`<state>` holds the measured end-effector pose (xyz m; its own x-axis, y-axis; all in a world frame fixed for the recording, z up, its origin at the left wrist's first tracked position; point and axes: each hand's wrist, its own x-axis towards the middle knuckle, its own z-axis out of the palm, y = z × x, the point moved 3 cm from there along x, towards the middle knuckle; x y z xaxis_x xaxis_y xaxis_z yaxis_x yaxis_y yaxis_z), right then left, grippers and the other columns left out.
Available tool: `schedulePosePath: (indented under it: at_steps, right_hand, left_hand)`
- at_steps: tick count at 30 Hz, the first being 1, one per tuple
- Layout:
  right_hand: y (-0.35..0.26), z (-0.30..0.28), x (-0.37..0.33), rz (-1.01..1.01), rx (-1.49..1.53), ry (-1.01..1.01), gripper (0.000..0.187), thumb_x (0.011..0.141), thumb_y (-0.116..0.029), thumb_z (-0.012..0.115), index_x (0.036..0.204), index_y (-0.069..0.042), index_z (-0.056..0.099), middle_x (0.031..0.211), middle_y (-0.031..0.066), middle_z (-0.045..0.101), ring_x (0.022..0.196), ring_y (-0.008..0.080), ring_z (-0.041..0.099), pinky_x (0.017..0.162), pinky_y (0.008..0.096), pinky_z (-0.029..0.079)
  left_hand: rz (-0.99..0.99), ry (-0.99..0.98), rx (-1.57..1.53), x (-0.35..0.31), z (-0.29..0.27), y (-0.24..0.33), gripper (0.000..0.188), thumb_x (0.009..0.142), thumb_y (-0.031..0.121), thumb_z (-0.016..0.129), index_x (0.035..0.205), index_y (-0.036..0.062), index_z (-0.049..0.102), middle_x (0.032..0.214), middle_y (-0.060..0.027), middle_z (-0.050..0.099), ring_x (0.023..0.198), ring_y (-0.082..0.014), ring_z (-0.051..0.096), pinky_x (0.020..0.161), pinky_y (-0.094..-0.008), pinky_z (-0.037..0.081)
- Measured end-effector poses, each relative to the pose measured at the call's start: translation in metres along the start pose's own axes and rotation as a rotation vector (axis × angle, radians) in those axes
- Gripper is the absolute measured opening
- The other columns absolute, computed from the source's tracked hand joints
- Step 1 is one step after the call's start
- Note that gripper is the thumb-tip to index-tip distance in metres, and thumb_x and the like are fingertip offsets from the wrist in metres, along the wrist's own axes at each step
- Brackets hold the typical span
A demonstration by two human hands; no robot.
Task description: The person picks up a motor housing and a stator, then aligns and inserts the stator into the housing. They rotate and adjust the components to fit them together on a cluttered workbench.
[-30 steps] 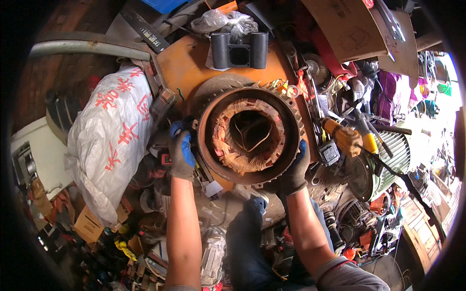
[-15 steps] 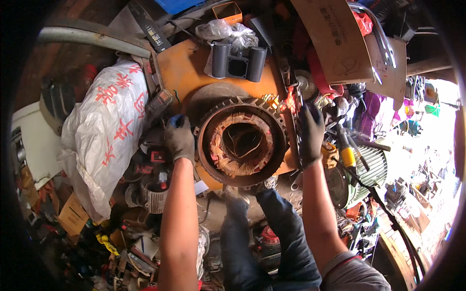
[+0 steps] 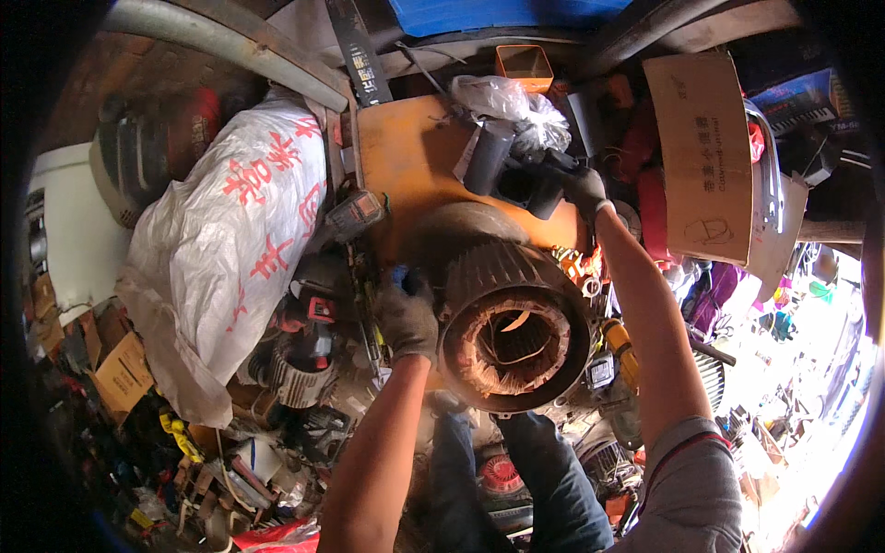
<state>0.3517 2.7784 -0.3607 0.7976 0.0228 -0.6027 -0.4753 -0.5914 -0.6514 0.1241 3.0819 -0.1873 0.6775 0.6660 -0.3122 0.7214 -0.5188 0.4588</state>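
Observation:
A finned electric motor housing [image 3: 502, 276] stands in front of me, its round opening facing me. Inside it sits a ring-shaped copper-wound stator [image 3: 475, 346] with loose leads in the middle. My left hand [image 3: 407, 318], in a grey work glove, is closed beside the housing's left side; what its fingers hold is hidden. My gloved right hand [image 3: 586, 189] reaches far forward, its fingers closed at the right end of a dark grey piece with two cylinders [image 3: 489, 158]. That piece lies tilted on the orange board [image 3: 406, 152], behind the housing.
A white woven sack [image 3: 221, 221] with red marks lies at left, with a power tool [image 3: 355, 217] beside it. Behind the grey piece are a clear plastic bag [image 3: 525, 111] and an orange square container [image 3: 524, 66]. A cardboard box [image 3: 698, 166] stands at right. Clutter surrounds my legs.
My right hand has left the housing's right side and moved forward to the dark grey piece, which is now tilted. My left hand stays beside the housing. The view has shifted.

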Motion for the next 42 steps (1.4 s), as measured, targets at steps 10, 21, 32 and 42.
schedulePosePath:
  at_steps: [10, 21, 32, 42]
  right_hand:
    - [-0.146, -0.073, 0.023, -0.456, -0.022, 0.374, 0.056, 0.079, -0.047, 0.076, 0.110, -0.001, 0.068, 0.101, 0.0185, 0.073, 0.096, 0.0316, 0.070, 0.086, 0.0398, 0.053]
    - [-0.218, -0.076, 0.089, -0.446, -0.448, 0.521, 0.059, 0.084, -0.059, 0.060, 0.098, -0.003, 0.074, 0.097, 0.0261, 0.070, 0.101, 0.0413, 0.066, 0.088, 0.0455, 0.051]
    - [-0.040, -0.071, -0.191, 0.060, 0.712, 0.344, 0.033, 0.098, -0.024, 0.062, 0.121, -0.001, 0.067, 0.105, 0.0023, 0.069, 0.084, 0.0074, 0.061, 0.079, 0.0236, 0.049]
    - [0.119, 0.072, -0.312, 0.388, 1.473, -0.151, 0.051, 0.103, -0.041, 0.046, 0.141, -0.006, 0.050, 0.133, 0.0072, 0.060, 0.119, 0.0267, 0.058, 0.105, 0.0414, 0.045]
  left_hand:
    - [-0.030, -0.102, -0.036, -0.002, 0.000, 0.001, 0.026, 0.095, 0.017, 0.062, 0.116, 0.0033, 0.066, 0.108, -0.0164, 0.070, 0.100, -0.0319, 0.066, 0.089, -0.0402, 0.050]
    - [-0.203, -0.120, -0.045, -0.004, 0.005, -0.001, 0.030, 0.096, 0.018, 0.059, 0.122, 0.0037, 0.064, 0.106, -0.0195, 0.070, 0.098, -0.0293, 0.066, 0.087, -0.0394, 0.049]
    - [-0.084, -0.023, -0.014, 0.004, 0.017, -0.024, 0.029, 0.089, 0.030, 0.068, 0.108, 0.0076, 0.069, 0.102, -0.0211, 0.069, 0.094, -0.0399, 0.066, 0.082, -0.0442, 0.051]
    - [-0.012, 0.036, 0.008, 0.010, 0.014, -0.008, 0.026, 0.087, 0.029, 0.066, 0.105, 0.0090, 0.069, 0.100, -0.0199, 0.070, 0.093, -0.0403, 0.067, 0.080, -0.0458, 0.053]
